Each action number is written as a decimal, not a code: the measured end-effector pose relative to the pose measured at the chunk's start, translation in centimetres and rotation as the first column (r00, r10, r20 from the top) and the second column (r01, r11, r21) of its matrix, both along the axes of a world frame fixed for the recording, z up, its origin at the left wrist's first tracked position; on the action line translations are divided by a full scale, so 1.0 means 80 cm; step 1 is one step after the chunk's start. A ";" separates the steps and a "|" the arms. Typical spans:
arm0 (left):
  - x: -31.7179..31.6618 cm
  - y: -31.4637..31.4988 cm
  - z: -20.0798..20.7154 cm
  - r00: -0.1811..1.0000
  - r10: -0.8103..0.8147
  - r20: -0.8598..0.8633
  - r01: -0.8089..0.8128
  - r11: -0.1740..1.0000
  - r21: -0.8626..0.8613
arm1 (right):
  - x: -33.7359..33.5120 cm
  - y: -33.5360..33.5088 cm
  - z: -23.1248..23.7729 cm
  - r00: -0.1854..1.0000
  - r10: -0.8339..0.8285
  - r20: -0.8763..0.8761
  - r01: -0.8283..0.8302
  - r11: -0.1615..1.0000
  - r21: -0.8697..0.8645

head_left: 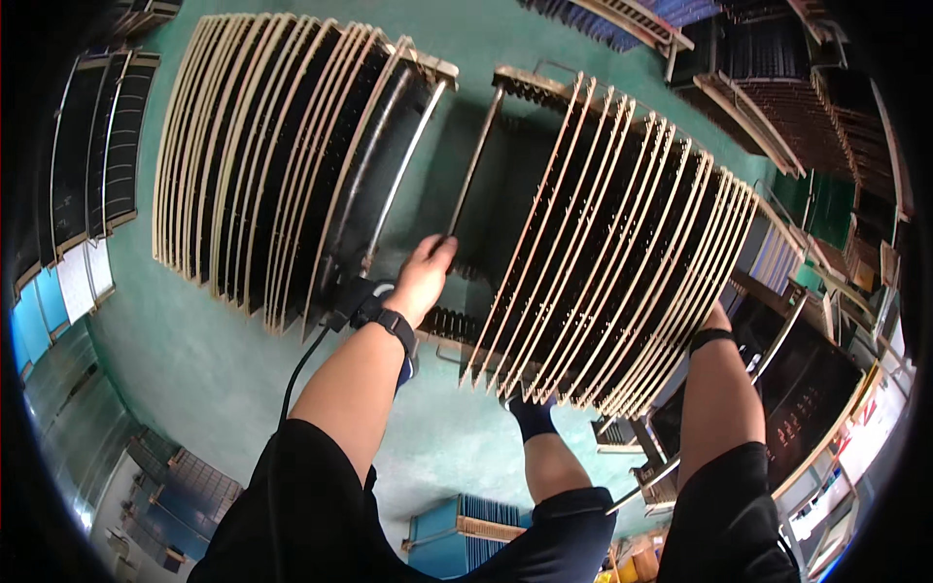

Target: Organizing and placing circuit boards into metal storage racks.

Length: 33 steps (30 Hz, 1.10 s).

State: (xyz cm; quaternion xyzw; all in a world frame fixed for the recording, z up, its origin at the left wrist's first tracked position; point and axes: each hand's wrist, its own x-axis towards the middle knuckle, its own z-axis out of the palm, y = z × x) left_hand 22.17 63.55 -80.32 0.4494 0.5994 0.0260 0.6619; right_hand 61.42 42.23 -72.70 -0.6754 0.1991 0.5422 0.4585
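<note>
My left hand, with a dark watch on its wrist, is closed round the lower part of a metal rod at the left end of a rack. In that rack several dark, thin panels with pale edges stand side by side, toothed strips running along its side. My right hand reaches to the rack's right end; its fingers are hidden behind the outermost panels. Left of my left hand stands a second rack of similar pale-edged panels, a metal bar across its near end.
Green floor lies beneath the racks. A black cable runs past my left forearm. More racks crowd the upper right, and a dark screen-like panel stands by my right arm. Blue panels stand near my legs.
</note>
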 end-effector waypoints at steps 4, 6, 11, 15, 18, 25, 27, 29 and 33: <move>0.018 0.008 0.033 0.988 0.152 0.010 -0.151 0.984 -0.097 | -0.002 -0.012 0.016 0.998 -0.063 -0.024 0.065 0.996 0.061; 0.023 -0.001 0.079 0.942 0.335 0.036 -0.333 0.942 -0.042 | -0.009 -0.017 0.035 0.996 -0.081 -0.035 0.084 0.993 0.080; -0.030 -0.009 0.247 0.937 0.350 -0.015 -0.349 0.930 -0.118 | -0.041 -0.024 0.138 0.987 -0.136 -0.081 0.146 0.981 0.128; -0.048 -0.015 0.412 0.914 0.402 0.062 -0.389 0.909 -0.152 | -0.053 -0.012 0.267 0.983 -0.142 -0.120 0.163 0.969 0.187; -0.084 0.011 0.507 0.894 0.438 0.090 -0.428 0.897 -0.112 | -0.085 0.024 0.352 0.975 -0.110 -0.191 0.154 0.960 0.233; -0.278 0.207 0.489 0.903 0.424 0.075 -0.391 0.881 -0.268 | -0.250 0.160 0.437 0.956 -0.008 -0.293 0.075 0.973 0.217; -0.295 0.272 0.469 0.931 0.354 0.091 -0.319 0.908 -0.273 | -0.275 0.160 0.364 0.967 0.073 -0.245 0.019 0.936 0.352; -0.337 0.307 0.450 0.948 0.319 0.019 -0.305 0.921 -0.243 | -0.344 0.267 0.413 0.962 0.092 -0.257 -0.002 0.945 0.328; -0.339 0.338 0.407 0.981 0.185 -0.052 -0.191 0.964 -0.182 | -0.385 0.344 0.380 0.983 0.136 -0.120 -0.073 0.903 0.423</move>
